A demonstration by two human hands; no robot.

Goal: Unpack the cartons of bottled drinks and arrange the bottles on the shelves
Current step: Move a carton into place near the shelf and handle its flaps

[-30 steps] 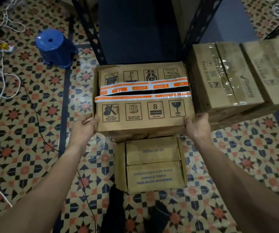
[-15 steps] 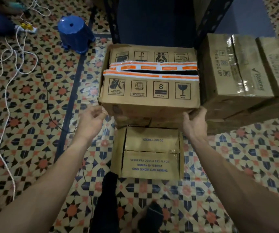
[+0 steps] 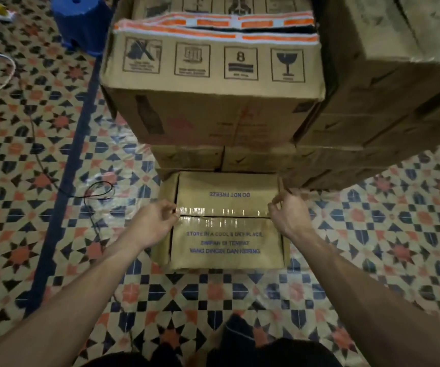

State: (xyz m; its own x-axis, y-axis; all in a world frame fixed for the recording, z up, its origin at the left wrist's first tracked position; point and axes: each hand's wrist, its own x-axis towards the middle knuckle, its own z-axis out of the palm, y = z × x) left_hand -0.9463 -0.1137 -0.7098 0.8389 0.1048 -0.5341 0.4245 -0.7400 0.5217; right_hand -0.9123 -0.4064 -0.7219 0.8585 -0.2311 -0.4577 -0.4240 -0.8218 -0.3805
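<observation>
A small brown cardboard carton [image 3: 227,242] with a clear-taped seam [image 3: 224,214] lies on the patterned tiled floor [image 3: 54,234] between the grips. The left grip [image 3: 155,221] curls at the seam's left end, the right grip [image 3: 287,213] at its right end; whether either pinches the tape cannot be told. Beyond them stands a bigger orange-taped brown carton [image 3: 213,83].

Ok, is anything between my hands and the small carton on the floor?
Nothing visible. The left hand and right hand are at either end of the taped seam on the small carton. The orange-taped carton sits behind it, higher up, not in the way.
</observation>
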